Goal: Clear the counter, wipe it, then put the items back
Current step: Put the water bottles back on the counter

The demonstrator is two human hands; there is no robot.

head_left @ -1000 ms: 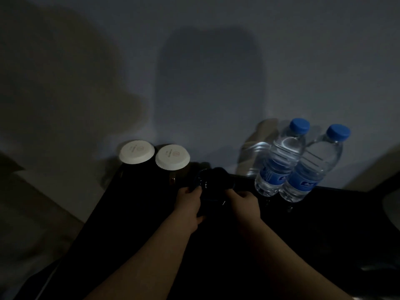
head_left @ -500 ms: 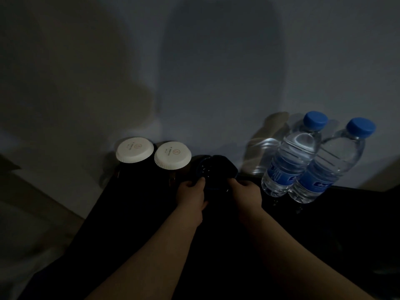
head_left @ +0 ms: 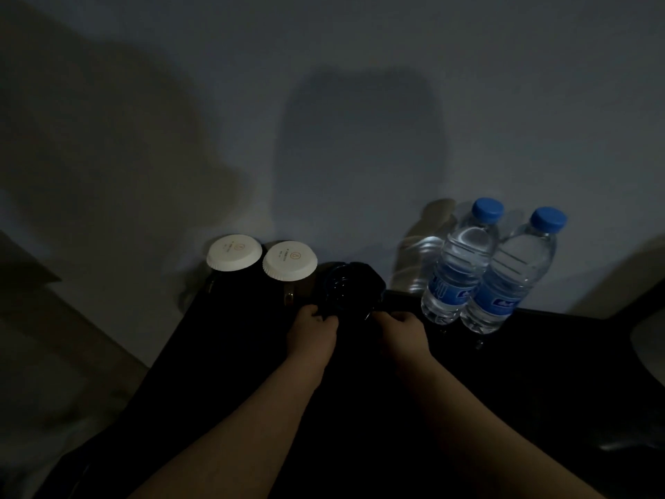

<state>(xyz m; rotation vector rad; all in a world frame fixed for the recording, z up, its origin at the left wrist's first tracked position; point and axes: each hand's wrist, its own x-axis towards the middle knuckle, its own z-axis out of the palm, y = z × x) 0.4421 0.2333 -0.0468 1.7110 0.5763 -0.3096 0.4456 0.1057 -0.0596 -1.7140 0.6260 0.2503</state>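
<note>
The scene is very dim. A black counter [head_left: 223,354] runs along a grey wall. Near the wall stands a dark, rounded object [head_left: 347,288], hard to make out. My left hand [head_left: 311,331] grips its lower left side and my right hand [head_left: 403,331] grips its lower right side, fingers curled. Left of it stand two dark cups with white lids [head_left: 234,253] [head_left: 290,261]. To its right stand two clear water bottles with blue caps [head_left: 458,264] [head_left: 511,279].
The grey wall [head_left: 360,120] rises right behind the items. A pale rounded shape [head_left: 647,340] shows at the right edge. Past the counter's left edge lies a lighter floor or surface [head_left: 72,354].
Both hands stay on the dark object; it sits about where it was, near the wall. The view has shifted slightly, so the bottles and cups appear a little displaced.
</note>
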